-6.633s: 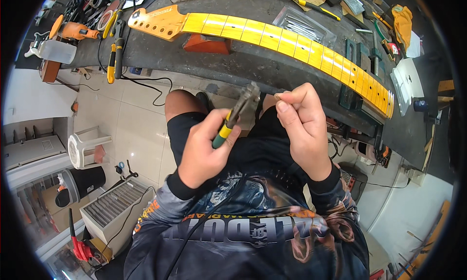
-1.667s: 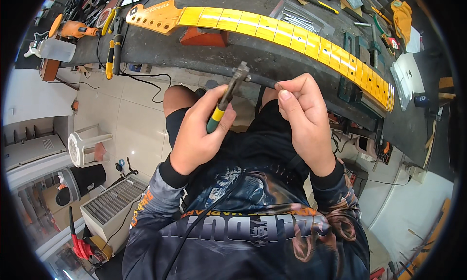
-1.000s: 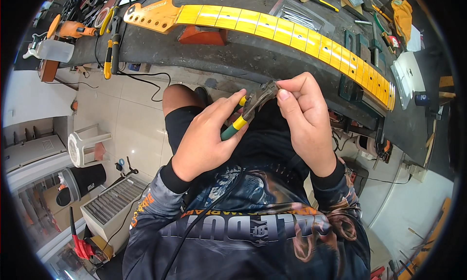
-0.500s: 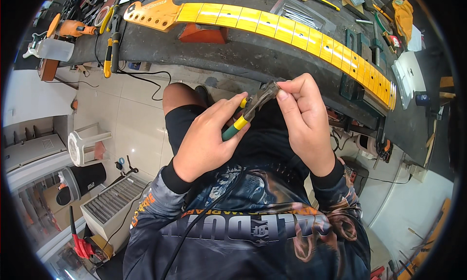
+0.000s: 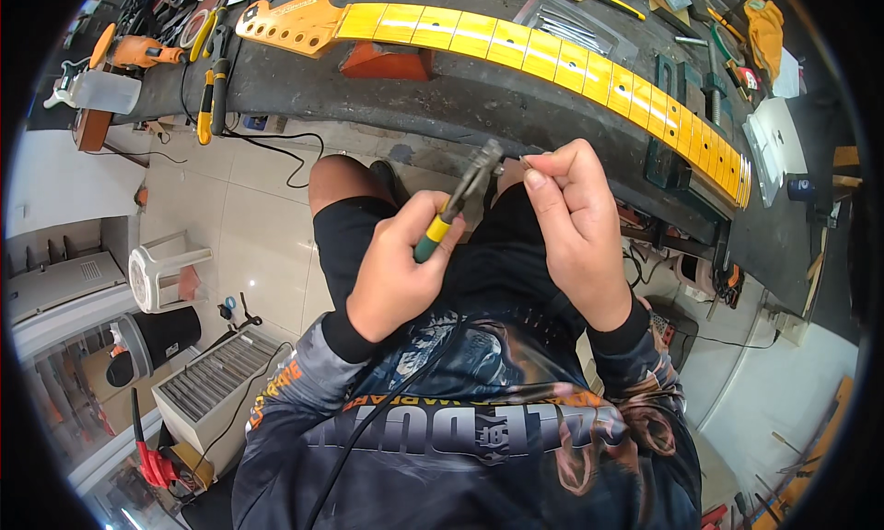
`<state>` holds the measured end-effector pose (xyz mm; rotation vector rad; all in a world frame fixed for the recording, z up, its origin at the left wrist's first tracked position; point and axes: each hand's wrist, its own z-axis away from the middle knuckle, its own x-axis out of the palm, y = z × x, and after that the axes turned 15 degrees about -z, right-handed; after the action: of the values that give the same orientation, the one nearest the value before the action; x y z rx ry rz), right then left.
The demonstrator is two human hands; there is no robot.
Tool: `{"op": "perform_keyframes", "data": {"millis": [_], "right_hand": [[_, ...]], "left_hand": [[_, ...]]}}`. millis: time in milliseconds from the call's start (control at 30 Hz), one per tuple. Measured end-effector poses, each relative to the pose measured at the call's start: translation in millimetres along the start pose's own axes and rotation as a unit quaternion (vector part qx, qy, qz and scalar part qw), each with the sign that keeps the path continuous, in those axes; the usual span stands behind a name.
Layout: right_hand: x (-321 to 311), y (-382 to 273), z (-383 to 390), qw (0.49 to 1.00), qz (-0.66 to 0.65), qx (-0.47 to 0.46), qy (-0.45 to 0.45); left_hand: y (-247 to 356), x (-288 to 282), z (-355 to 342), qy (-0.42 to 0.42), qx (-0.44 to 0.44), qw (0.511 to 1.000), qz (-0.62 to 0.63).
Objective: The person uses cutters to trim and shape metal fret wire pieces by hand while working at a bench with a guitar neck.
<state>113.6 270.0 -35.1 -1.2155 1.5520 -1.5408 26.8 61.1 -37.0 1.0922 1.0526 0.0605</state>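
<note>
My left hand [image 5: 402, 258] is wrapped round the green and yellow grips of a pair of pliers [image 5: 471, 182]. Their metal jaws point up and away from me, smeared a little by motion. To their right, my right hand [image 5: 582, 226] pinches a small thin metal piece [image 5: 526, 162] between thumb and forefinger. Only its tip shows beyond the fingertips, a short gap from the jaws. Beyond both hands, a maple guitar neck [image 5: 552, 60] with dark dot markers lies across the workbench [image 5: 368, 102], its headstock [image 5: 290, 25] at the left.
An orange-red block [image 5: 387, 62] sits under the neck near the headstock. A dark metal vise [image 5: 665, 162] is under its right part. Yellow-and-black pliers [image 5: 212, 102] hang over the bench edge at left. A plastic tray of thin metal strips [image 5: 566, 23] lies behind the neck.
The pliers' jaws have come away from the small piece at my right fingertips. My left hand has drawn back slightly and turned the pliers more upright. My right hand has stayed nearly still.
</note>
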Motion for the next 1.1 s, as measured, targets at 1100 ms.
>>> {"op": "perform_keyframes", "data": {"millis": [1100], "right_hand": [[6.7, -31.2, 5.4, 0.98, 0.091, -0.13, -0.124]], "left_hand": [[-33.8, -27.2, -11.2, 0.087, 0.179, 0.968, -0.152]]}}
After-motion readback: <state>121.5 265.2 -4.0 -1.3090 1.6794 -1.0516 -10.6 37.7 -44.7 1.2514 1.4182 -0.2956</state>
